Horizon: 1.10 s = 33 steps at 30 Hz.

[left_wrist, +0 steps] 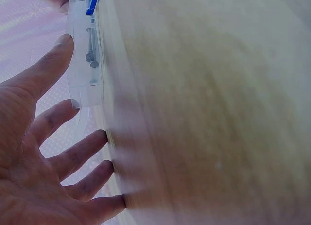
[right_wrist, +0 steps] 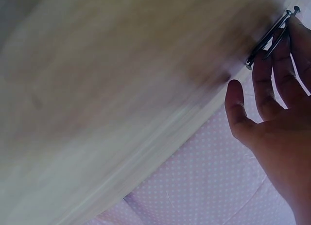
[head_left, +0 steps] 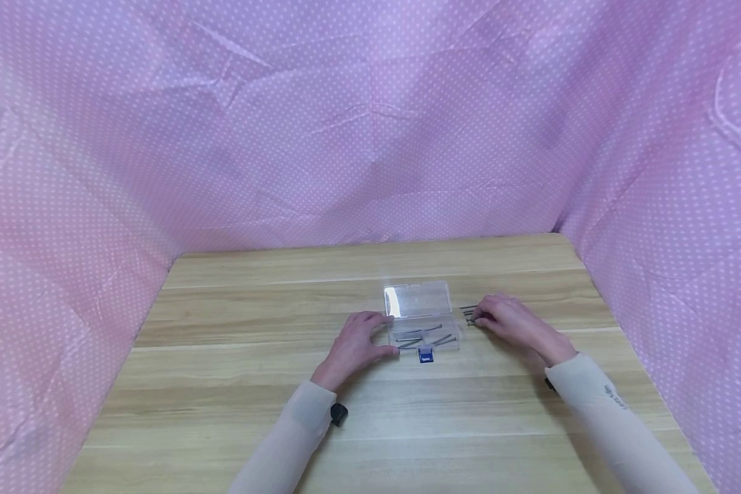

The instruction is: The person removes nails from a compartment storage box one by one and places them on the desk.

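A clear plastic box [head_left: 421,300] stands on the table with its lid swung back. Several metal nails [left_wrist: 91,45] lie loosely inside it, and a blue clasp [head_left: 426,355] projects from its front edge. My left hand [head_left: 355,341] holds the box's left end between thumb and index finger, the other fingers spread toward the tabletop. To the right of the box, my right hand [head_left: 511,320] has its fingertips at a small group of loose nails [right_wrist: 270,40]. Whether the fingertips pinch any of these nails is not clear, since the hand partly covers them in the head view.
The wood-grain table [head_left: 234,302] extends around the box on all sides. Pink dotted cloth [head_left: 370,158] hangs behind the table and along both sides. A small black device [head_left: 338,414] is strapped at the left wrist.
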### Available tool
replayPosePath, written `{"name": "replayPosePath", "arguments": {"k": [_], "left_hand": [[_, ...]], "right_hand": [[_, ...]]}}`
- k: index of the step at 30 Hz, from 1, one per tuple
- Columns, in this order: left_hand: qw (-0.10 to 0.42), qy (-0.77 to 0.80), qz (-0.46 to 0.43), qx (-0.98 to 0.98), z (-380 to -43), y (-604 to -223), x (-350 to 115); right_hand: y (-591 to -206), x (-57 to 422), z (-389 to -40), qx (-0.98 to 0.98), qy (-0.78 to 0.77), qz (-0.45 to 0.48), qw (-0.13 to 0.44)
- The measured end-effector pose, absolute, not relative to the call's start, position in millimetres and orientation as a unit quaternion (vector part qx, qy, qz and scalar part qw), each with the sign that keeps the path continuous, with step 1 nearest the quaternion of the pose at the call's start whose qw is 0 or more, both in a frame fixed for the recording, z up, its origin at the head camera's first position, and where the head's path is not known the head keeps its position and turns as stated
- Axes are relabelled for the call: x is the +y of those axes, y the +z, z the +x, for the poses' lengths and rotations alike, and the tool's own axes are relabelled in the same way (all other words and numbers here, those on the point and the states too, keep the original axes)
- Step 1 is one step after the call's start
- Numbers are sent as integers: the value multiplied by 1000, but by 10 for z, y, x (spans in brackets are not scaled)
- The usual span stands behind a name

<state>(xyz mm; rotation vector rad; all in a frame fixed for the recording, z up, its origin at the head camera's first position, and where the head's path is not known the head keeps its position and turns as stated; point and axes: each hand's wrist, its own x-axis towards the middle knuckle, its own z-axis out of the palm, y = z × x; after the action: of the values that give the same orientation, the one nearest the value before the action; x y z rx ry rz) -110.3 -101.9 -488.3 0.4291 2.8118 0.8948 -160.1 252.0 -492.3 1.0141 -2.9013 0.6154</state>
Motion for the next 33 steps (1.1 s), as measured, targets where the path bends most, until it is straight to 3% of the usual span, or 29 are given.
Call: {"name": "replayPosePath", "arguments": {"k": [33], "left_hand": [[85,299,145,939,-1116,-4891,-1020]], "right_hand": [[-4882,2518,-1593,-926,210,313,-13]]}}
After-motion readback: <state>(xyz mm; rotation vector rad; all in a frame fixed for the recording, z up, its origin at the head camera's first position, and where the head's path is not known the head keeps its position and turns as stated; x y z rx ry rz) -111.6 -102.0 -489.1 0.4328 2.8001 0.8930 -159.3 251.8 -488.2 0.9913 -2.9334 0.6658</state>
